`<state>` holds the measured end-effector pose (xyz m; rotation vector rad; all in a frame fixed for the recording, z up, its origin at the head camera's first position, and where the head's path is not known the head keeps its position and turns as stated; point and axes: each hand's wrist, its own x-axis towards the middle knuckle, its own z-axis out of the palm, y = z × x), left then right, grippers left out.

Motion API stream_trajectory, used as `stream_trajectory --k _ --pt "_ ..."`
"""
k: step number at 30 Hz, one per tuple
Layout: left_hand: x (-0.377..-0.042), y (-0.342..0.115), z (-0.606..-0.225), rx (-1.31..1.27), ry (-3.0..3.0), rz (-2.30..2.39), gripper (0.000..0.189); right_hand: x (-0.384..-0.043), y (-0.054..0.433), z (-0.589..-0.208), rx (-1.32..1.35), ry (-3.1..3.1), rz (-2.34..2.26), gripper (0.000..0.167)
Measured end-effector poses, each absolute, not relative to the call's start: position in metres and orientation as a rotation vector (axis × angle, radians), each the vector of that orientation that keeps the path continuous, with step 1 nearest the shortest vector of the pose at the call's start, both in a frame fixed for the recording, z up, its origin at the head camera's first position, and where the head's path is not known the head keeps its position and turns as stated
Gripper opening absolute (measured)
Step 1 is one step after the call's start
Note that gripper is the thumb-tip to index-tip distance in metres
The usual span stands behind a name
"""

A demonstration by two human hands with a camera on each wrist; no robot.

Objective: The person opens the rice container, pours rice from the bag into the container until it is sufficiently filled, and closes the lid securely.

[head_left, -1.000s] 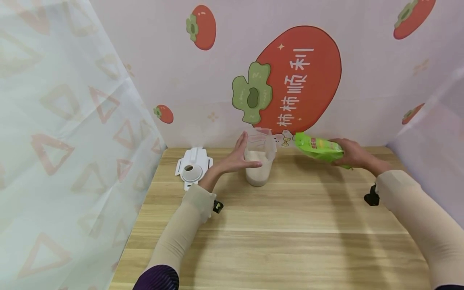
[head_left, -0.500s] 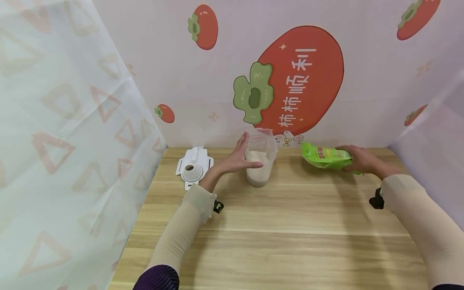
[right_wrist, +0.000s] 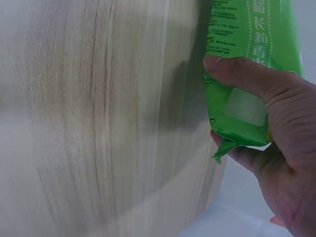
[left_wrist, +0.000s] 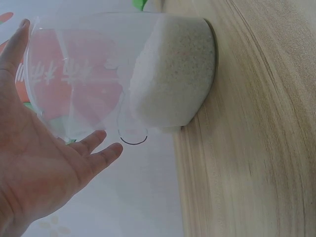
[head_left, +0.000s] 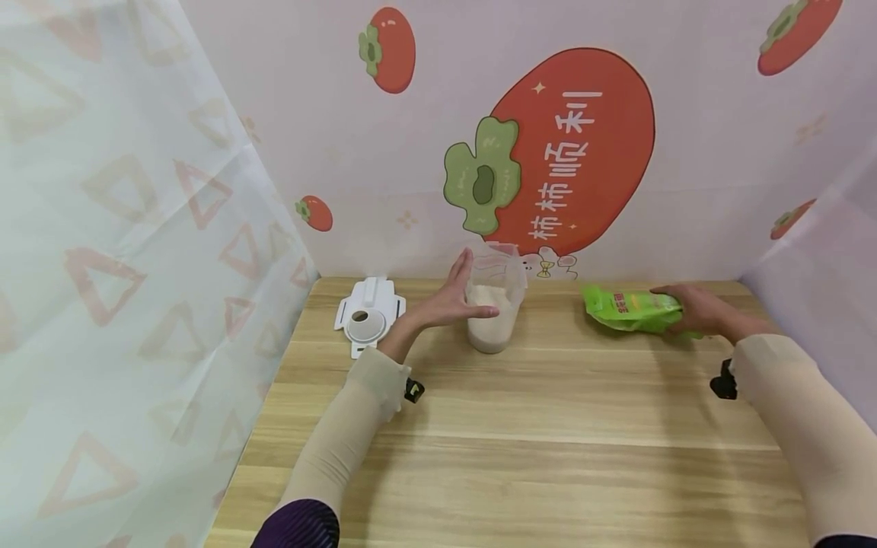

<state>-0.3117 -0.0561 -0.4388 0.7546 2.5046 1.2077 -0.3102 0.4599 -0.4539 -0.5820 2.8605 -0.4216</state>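
A clear plastic container (head_left: 495, 323), partly filled with white rice (left_wrist: 170, 74), stands upright on the table near the back wall. My left hand (head_left: 448, 301) is at its left side with fingers and thumb spread about its upper part; the left wrist view shows the fingers straight, not wrapped round it. To the right, my right hand (head_left: 702, 312) grips one end of a green rice bag (head_left: 630, 310). The bag lies sideways, low over the table, and its far end points toward the container. My right thumb presses on the bag's printed face (right_wrist: 247, 34) in the right wrist view.
A white lid (head_left: 379, 298) with a round spout lies on the table to the left of the container, partly beside my left wrist. The wooden table (head_left: 521, 449) meets a back wall (head_left: 411, 175) printed with persimmons. Side walls (head_left: 144, 304) stand at left and right.
My right hand has moved right and down toward the table with the green rice bag, away from the container. My left hand has stayed at the container.
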Motion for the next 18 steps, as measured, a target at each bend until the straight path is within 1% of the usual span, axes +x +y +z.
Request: stream_trajectory --k 5,11,18 --pt "-0.312 -0.056 -0.440 0.755 2.510 1.208 0.131 -0.308 0.469 -0.457 -0.578 2.852 -0.407 0.088" --pt "-0.312 -0.056 -0.439 0.753 2.511 1.203 0.130 -0.307 0.478 -0.462 -0.614 2.867 -0.430 0.091" --pt "-0.310 -0.056 -0.437 0.747 2.506 1.206 0.131 -0.306 0.486 -0.462 -0.578 2.871 -0.397 0.093"
